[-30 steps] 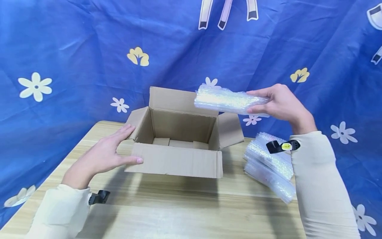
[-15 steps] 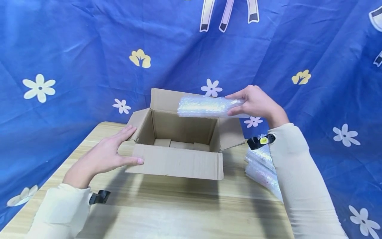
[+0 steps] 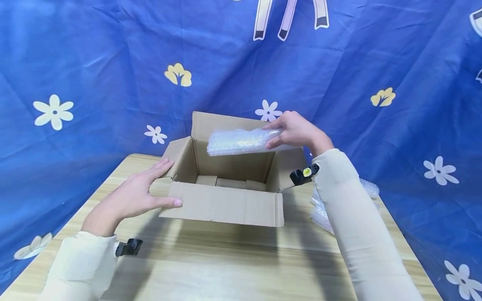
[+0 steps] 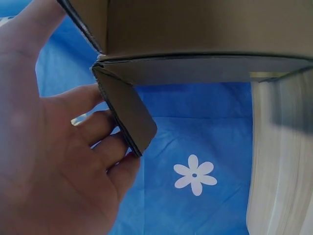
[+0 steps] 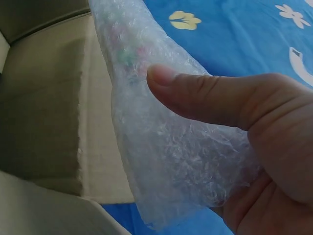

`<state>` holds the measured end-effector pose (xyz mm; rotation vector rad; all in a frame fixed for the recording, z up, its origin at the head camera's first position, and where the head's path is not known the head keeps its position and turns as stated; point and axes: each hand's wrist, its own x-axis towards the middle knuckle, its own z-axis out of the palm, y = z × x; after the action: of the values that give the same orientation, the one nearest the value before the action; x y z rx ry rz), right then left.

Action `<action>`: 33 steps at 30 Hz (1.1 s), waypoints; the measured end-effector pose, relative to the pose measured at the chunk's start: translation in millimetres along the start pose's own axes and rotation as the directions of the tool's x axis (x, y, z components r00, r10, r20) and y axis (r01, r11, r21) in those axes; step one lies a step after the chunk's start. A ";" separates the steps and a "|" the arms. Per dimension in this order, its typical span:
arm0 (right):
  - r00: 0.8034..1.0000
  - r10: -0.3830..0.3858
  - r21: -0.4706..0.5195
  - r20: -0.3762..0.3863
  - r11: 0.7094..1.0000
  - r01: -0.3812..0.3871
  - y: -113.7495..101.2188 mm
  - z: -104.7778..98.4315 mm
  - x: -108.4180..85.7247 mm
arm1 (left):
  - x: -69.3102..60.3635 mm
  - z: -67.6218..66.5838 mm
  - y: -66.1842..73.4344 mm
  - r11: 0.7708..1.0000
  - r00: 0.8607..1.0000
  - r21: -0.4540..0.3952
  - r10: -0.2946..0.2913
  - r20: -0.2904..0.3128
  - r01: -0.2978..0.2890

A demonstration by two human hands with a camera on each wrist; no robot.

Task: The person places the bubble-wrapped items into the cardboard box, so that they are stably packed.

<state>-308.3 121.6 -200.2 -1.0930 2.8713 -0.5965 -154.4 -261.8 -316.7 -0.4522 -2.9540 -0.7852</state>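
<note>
My right hand pinches one end of a bubble-wrapped item, thumb on one face. The item lies nearly level above the mouth of an open cardboard box. Faint red and green patches show through its bubble wrap in the right wrist view. Spread at the box's left corner is my left hand; its thumb touches the front flap and its fairly straight fingers lie along the left flap. Parts of the box floor and inner walls are visible, with no contents showing there.
More bubble-wrapped packages lie on the wooden table to the right of the box, partly hidden by the right sleeve. A blue flower-print curtain hangs close behind the box.
My right hand has carried the bubble-wrapped item leftward and slightly down, from the box's right side to over its opening. The left hand and the box stay in place.
</note>
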 end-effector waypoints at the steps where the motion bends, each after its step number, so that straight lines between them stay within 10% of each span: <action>1: 1.000 -0.007 -0.002 0.007 1.000 0.007 0.2 2.1 2.8 | 0.0 -0.4 0.3 1.000 1.000 -0.002 0.001 0.002 -0.001; 14: 0.993 -0.030 0.049 0.118 0.999 0.024 -2.8 32.5 33.0 | 4.3 -5.1 2.4 1.000 0.999 0.002 0.006 0.038 -0.007; 33: 0.941 -0.053 -0.192 0.335 0.974 0.123 -27.1 74.1 79.1 | 5.1 -0.4 2.7 0.999 0.999 -0.034 -0.015 0.032 0.016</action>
<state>-340.1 26.6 -249.7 -1.2198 2.6470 -0.0934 -158.5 -258.4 -314.5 -0.4481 -2.9813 -0.8395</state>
